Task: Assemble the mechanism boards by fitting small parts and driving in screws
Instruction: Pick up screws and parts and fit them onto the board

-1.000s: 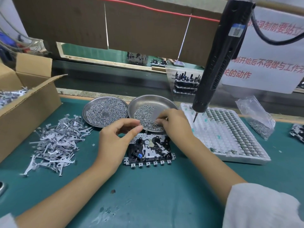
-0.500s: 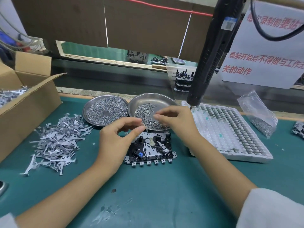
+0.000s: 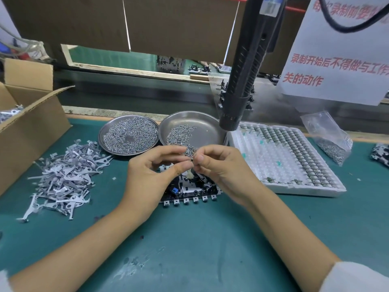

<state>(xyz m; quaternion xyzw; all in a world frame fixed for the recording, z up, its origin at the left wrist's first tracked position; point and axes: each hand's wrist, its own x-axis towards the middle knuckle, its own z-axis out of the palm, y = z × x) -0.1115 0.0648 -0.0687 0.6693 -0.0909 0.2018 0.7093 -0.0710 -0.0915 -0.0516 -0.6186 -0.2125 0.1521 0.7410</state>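
Observation:
A black and silver mechanism board [image 3: 189, 191] lies flat on the green mat, partly hidden under my hands. My right hand [image 3: 219, 166] hovers above it and pinches a small screw [image 3: 192, 159] between thumb and forefinger. My left hand [image 3: 151, 175] is beside it, thumb and forefinger curved and meeting the right fingertips at that screw. Behind the hands stand two round steel dishes: the left dish [image 3: 105, 131] is full of screws, the right dish [image 3: 208, 125] holds a smaller heap. An electric screwdriver [image 3: 242, 81] hangs above the right dish.
A pile of grey metal levers [image 3: 63, 178] lies at the left, beside an open cardboard box [image 3: 31, 131]. A white tray [image 3: 280, 182] of small parts sits at the right, with a plastic bag of screws [image 3: 330, 140] behind it. Another board [image 3: 381, 154] shows at the right edge.
My right hand has come back from the right dish towards me with a screw. It now meets my left fingertips above the board. The view has shifted slightly.

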